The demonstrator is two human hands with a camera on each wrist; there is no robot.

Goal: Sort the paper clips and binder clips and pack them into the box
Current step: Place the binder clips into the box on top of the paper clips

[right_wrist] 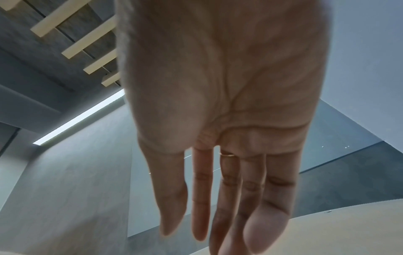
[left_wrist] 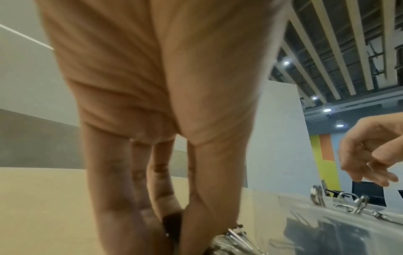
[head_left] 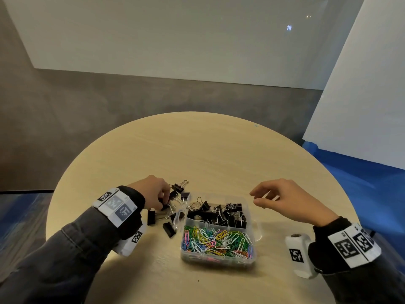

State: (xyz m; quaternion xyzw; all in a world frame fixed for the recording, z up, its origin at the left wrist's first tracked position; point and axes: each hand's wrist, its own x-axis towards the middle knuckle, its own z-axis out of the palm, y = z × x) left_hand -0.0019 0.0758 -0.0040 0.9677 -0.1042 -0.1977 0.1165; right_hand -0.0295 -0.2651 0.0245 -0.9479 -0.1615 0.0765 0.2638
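Note:
A clear plastic box [head_left: 252,218] sits on the round table. Its far compartment holds black binder clips [head_left: 219,212], its near one coloured paper clips [head_left: 217,242]. Several loose binder clips [head_left: 168,229] lie left of the box. My left hand [head_left: 158,197] is down among them and pinches one black binder clip [left_wrist: 173,222] between thumb and fingers. My right hand [head_left: 274,199] hovers just right of the box's far end with fingers relaxed and nothing in it; the right wrist view shows its fingers [right_wrist: 231,198] straight and empty.
The light wooden table [head_left: 197,150] has bare surface beyond the clips and in front of the box. Its edge curves close on both sides. A grey wall and white panels stand behind; blue floor shows at the right.

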